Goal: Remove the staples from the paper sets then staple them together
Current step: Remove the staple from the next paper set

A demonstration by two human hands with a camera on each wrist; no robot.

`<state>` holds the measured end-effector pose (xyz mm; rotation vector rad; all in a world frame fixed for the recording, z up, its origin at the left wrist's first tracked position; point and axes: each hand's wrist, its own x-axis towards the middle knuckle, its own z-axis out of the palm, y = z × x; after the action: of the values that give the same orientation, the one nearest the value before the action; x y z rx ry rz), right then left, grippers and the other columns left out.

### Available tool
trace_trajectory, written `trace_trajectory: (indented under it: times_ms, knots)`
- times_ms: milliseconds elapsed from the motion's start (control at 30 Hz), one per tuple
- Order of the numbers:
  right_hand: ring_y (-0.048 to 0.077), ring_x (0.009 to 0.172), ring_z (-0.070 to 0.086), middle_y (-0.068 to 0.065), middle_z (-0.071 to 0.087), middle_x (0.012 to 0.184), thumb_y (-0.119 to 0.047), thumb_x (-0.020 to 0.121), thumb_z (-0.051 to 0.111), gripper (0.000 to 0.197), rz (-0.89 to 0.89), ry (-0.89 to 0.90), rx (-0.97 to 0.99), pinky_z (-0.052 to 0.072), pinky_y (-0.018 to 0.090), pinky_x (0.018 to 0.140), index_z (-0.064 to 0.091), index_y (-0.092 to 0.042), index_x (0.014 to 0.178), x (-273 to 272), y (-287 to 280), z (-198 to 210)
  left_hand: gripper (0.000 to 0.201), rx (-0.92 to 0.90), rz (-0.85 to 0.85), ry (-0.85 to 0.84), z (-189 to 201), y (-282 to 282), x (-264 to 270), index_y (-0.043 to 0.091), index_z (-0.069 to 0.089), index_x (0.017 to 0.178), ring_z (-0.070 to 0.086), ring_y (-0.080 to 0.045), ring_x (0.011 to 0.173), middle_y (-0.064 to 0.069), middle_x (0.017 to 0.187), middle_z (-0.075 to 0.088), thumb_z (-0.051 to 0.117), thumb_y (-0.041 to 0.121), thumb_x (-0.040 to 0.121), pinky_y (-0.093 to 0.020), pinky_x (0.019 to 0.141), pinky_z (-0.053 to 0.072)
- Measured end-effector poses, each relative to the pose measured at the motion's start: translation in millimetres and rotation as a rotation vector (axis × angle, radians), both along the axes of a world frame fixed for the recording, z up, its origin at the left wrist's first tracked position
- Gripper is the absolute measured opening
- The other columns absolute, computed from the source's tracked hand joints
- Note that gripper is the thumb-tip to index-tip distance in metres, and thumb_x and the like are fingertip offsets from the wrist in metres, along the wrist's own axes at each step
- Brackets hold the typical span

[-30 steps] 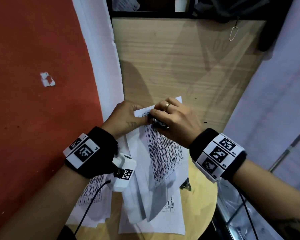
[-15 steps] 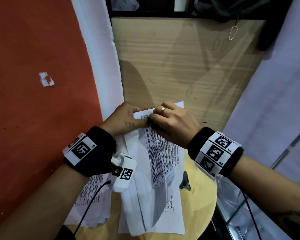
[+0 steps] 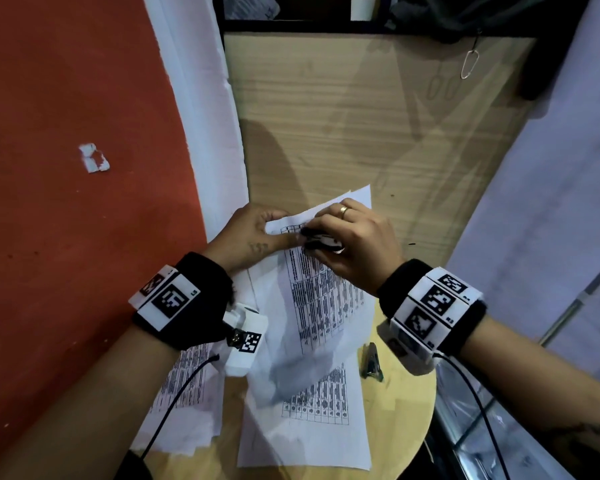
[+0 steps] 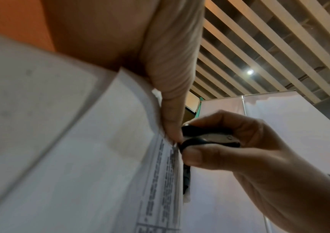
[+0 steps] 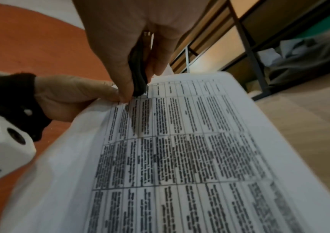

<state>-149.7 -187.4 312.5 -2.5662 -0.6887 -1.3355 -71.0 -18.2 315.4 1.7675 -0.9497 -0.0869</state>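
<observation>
A printed paper set (image 3: 326,299) is held up off the round table. My left hand (image 3: 253,237) pinches its top left corner, thumb on the front, as the left wrist view (image 4: 172,94) shows. My right hand (image 3: 347,237) grips a black staple remover (image 3: 321,241) between thumb and fingers. The remover's tip (image 5: 139,85) sits against that same corner, right next to the left thumb. The staple itself is hidden. The remover (image 4: 205,137) looks squeezed together.
More printed sheets (image 3: 302,420) and another stack (image 3: 184,393) lie on the round wooden table (image 3: 406,403). A small dark stapler (image 3: 371,362) lies by the table's right edge. A red surface (image 3: 66,168) is at left, a wooden panel (image 3: 343,116) ahead.
Both hands stay at the paper's top left corner. The right hand with the remover has shifted only slightly there, and the hanging sheets have swayed a little.
</observation>
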Motion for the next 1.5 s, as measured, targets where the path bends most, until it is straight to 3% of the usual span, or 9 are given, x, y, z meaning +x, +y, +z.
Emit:
trace_trajectory:
  times_ms: [200,400,600,800,1000,1100,1200,1333,1500]
  knots:
    - [0.024,0.074,0.061,0.004,0.068,0.079,-0.025,0.064,0.078,0.026,0.004,0.058,0.280,0.045,0.030,0.067,0.070,-0.008,0.083,-5.0,-3.7,4.1,0.012,-0.017,0.123,-0.082,0.7,3.2,2.1,0.041,0.070,0.069,0.060,-0.002,0.069,0.017,0.068,0.066,0.076,0.031,0.072,-0.029,0.070,0.044]
    - [0.027,0.072,0.063,0.006,0.067,0.076,-0.032,0.061,0.075,0.029,-0.135,0.171,0.310,0.049,0.032,0.063,0.071,-0.010,0.079,-3.4,-13.2,-13.2,0.034,0.006,0.284,-0.143,-16.7,4.6,18.2,0.036,0.071,0.080,0.064,-0.031,0.069,-0.018,0.079,0.070,0.068,0.064,0.060,-0.050,0.072,0.054]
    - [0.022,0.083,0.066,0.005,0.072,0.087,-0.033,0.066,0.081,0.030,-0.311,0.489,0.451,0.052,0.038,0.075,0.073,-0.015,0.089,1.3,-15.7,-44.8,0.039,0.019,0.290,-0.137,-18.9,4.5,19.9,0.033,0.072,0.076,0.051,-0.016,0.061,-0.019,0.069,0.066,0.069,0.066,0.056,-0.045,0.063,0.047]
    - [0.010,0.080,0.062,0.002,0.068,0.092,-0.021,0.060,0.087,0.045,-0.227,0.681,0.772,0.046,0.008,0.062,0.070,-0.010,0.100,1.6,-21.7,-52.5,0.016,0.065,0.248,-0.125,-19.2,14.2,23.3,0.044,0.071,0.068,0.052,-0.009,0.060,0.006,0.056,0.062,0.069,0.057,0.058,-0.030,0.064,0.041]
    - [0.010,0.125,0.042,0.002,0.036,0.138,-0.012,0.047,0.087,0.044,0.085,0.912,1.099,0.041,0.032,0.101,0.073,-0.017,0.088,13.1,-43.5,-53.3,0.026,0.048,0.020,-0.067,-10.3,23.8,23.6,0.036,0.071,0.068,0.060,0.012,0.072,0.023,0.070,0.067,0.076,0.012,0.075,-0.009,0.071,0.042]
    - [0.010,0.095,0.064,0.006,0.055,0.118,-0.001,0.043,0.087,0.050,0.295,1.072,1.170,0.054,0.023,0.077,0.070,-0.010,0.089,14.4,-51.6,-50.7,0.036,0.072,-0.079,-0.074,-0.7,26.8,24.3,0.045,0.072,0.067,0.059,0.015,0.075,0.029,0.074,0.065,0.073,0.009,0.072,0.000,0.071,0.037]
    - [0.014,0.079,0.068,0.004,0.070,0.089,-0.023,0.024,0.095,0.068,0.406,1.249,1.193,0.055,0.022,0.069,0.070,-0.012,0.086,17.4,-58.8,-51.1,0.025,0.120,-0.119,-0.057,7.7,28.9,21.5,0.050,0.071,0.066,0.059,0.013,0.073,0.029,0.072,0.063,0.072,0.025,0.065,0.000,0.071,0.037]
    - [0.016,0.078,0.067,0.003,0.072,0.085,-0.032,0.020,0.095,0.068,0.430,1.259,1.157,0.056,0.024,0.073,0.075,-0.016,0.083,15.9,-62.9,-50.4,0.006,0.089,-0.051,-0.056,1.1,30.7,27.1,0.027,0.073,0.069,0.059,0.007,0.069,0.018,0.070,0.064,0.074,0.024,0.064,-0.008,0.068,0.041]
    - [0.013,0.072,0.070,0.001,0.074,0.080,-0.030,0.013,0.095,0.066,0.467,1.106,1.251,0.056,0.018,0.065,0.077,-0.018,0.076,10.2,-65.7,-35.7,0.026,-0.037,0.141,0.000,0.4,38.9,46.5,0.003,0.067,0.070,0.054,-0.001,0.057,0.007,0.060,0.064,0.077,0.025,0.060,-0.013,0.056,0.043]
